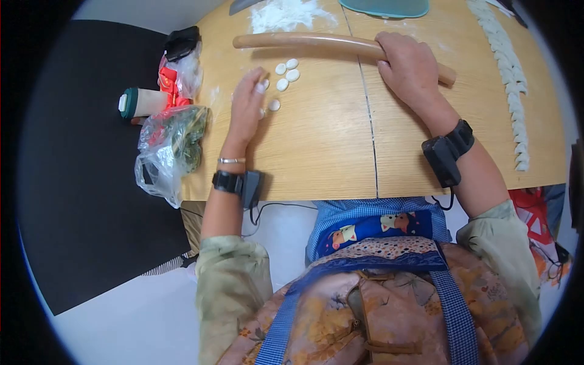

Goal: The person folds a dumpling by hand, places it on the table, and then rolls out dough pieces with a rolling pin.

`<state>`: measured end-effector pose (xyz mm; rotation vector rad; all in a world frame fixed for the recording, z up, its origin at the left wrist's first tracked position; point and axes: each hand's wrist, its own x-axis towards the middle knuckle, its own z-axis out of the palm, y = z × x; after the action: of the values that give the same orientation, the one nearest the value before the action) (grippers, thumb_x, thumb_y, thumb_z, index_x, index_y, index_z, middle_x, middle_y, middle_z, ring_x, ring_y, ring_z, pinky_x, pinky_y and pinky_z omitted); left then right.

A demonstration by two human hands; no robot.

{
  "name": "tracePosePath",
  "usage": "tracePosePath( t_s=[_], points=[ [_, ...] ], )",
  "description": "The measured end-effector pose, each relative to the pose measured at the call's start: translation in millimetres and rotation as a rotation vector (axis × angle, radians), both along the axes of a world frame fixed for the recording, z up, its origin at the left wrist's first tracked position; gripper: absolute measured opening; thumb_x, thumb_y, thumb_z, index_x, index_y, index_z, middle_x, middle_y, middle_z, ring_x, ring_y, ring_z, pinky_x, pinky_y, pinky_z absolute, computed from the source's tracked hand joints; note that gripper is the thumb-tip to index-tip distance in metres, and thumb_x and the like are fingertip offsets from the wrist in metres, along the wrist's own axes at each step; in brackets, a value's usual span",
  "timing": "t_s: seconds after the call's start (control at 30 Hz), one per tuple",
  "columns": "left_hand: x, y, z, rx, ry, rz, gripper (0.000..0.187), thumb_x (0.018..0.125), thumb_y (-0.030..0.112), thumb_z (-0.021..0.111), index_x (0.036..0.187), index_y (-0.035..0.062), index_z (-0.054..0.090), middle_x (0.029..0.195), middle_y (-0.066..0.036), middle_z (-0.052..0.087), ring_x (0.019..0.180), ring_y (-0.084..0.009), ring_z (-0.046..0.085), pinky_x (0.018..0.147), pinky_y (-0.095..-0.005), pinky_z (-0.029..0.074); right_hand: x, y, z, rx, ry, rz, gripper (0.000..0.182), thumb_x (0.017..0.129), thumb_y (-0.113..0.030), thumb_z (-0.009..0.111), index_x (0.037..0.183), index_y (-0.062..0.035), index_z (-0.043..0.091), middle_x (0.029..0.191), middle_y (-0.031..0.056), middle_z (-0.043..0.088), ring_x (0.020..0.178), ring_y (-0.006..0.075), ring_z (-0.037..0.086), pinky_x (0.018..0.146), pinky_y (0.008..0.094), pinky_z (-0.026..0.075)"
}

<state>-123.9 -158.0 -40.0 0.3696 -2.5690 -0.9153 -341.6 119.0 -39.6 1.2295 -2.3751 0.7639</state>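
Observation:
My right hand (pixel 409 64) rests on top of a long wooden rolling pin (pixel 304 41) that lies across the far part of the wooden board (pixel 322 146), fingers curled over it. My left hand (pixel 246 104) lies flat on the board, fingers stretched out, its tips touching small white dough pieces (pixel 286 73). Several of these flattened pieces lie in a loose cluster just right of the fingertips. Both wrists carry black strapped devices.
A pile of flour (pixel 286 15) sits at the far edge beside a teal lid (pixel 384 7). A long row of cut dough pieces (pixel 511 79) runs down the right side. Plastic bags (pixel 173 146) and a cup (pixel 141 102) crowd the left edge.

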Motion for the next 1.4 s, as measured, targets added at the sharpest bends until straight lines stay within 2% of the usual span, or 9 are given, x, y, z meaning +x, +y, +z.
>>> tracePosePath(
  t_s=[0.07,0.17,0.27,0.5,0.57,0.7,0.9,1.17,1.4],
  points=[
    [9,24,8,-0.229,-0.078,-0.072,0.046,0.093,0.027,0.07,0.129,0.0018,0.061,0.147,-0.023,0.055,0.141,-0.0402,0.047,0.119,-0.0493,0.033,0,1,-1,-0.011,0.011,0.024,0.021,0.082,-0.013,0.076,0.098,-0.0087,0.063,0.089,0.0095,0.068,0.089,0.0318,0.067,0.075,0.0475,0.05],
    [11,30,6,-0.306,-0.045,-0.044,0.042,0.09,0.024,0.074,0.123,0.001,0.061,0.145,-0.023,0.057,0.137,-0.0397,0.051,0.116,-0.0463,0.038,2,1,2,0.017,-0.008,0.012,0.021,0.081,-0.013,0.077,0.097,-0.0087,0.063,0.089,0.0092,0.068,0.089,0.0313,0.067,0.076,0.0473,0.05],
    [14,27,8,-0.168,-0.023,0.006,0.038,0.089,0.021,0.075,0.118,0.001,0.061,0.138,-0.023,0.06,0.126,-0.0398,0.058,0.109,-0.045,0.044,3,1,1,-0.001,0.012,0.022,0.02,0.082,-0.012,0.076,0.097,-0.0083,0.064,0.088,0.0091,0.068,0.089,0.0308,0.067,0.076,0.0468,0.05],
    [24,11,12,-0.187,-0.157,0.039,0.026,0.094,0.018,0.067,0.113,0.0014,0.064,0.128,-0.024,0.063,0.114,-0.0409,0.06,0.102,-0.0467,0.046,5,1,2,0.003,-0.002,0.017,0.019,0.082,-0.011,0.076,0.096,-0.0078,0.064,0.087,0.0093,0.068,0.089,0.0299,0.067,0.076,0.0453,0.05],
    [19,21,9,-0.362,0.092,-0.001,0.027,0.094,0.02,0.066,0.113,0.0022,0.064,0.13,-0.023,0.063,0.118,-0.0411,0.059,0.103,-0.0472,0.045,5,1,2,0.015,-0.009,0.018,0.018,0.082,-0.011,0.076,0.095,-0.0077,0.064,0.087,0.0094,0.068,0.089,0.0298,0.067,0.076,0.0452,0.05],
    [17,32,21,-0.53,-0.001,-0.177,0.034,0.094,0.021,0.067,0.122,0.0011,0.062,0.129,-0.023,0.063,0.118,-0.038,0.058,0.104,-0.0438,0.045,4,1,2,0.013,-0.009,0.016,0.017,0.082,-0.01,0.076,0.095,-0.0074,0.065,0.087,0.0096,0.068,0.088,0.03,0.067,0.076,0.045,0.05],
    [33,5,17,-0.505,-0.052,0.005,0.034,0.088,0.02,0.074,0.114,0.0015,0.061,0.128,-0.022,0.064,0.113,-0.0395,0.059,0.1,-0.0445,0.046,4,1,1,0.002,0.003,0.02,0.018,0.081,-0.01,0.076,0.094,-0.0072,0.065,0.087,0.01,0.068,0.088,0.0303,0.068,0.076,0.0448,0.05],
    [34,-4,11,-0.567,-0.057,0.103,0.014,0.095,0.014,0.066,0.101,0.0018,0.062,0.101,-0.017,0.062,0.093,-0.0369,0.058,0.083,-0.0462,0.046,7,0,1,-0.084,-0.049,0.02,0.012,0.079,-0.005,0.066,0.09,-0.0091,0.066,0.085,0.0108,0.069,0.088,0.0339,0.067,0.076,0.0484,0.049],
    [3,-29,-4,-0.604,0.013,0.218,0.017,0.099,0.016,0.06,0.102,-0.0003,0.062,0.101,-0.02,0.062,0.099,-0.0389,0.057,0.089,-0.0488,0.045,10,2,8,-0.125,-0.042,-0.001,0.008,0.082,-0.004,0.061,0.086,-0.0094,0.066,0.082,0.0106,0.068,0.083,0.0312,0.065,0.074,0.0448,0.047]
  ],
)
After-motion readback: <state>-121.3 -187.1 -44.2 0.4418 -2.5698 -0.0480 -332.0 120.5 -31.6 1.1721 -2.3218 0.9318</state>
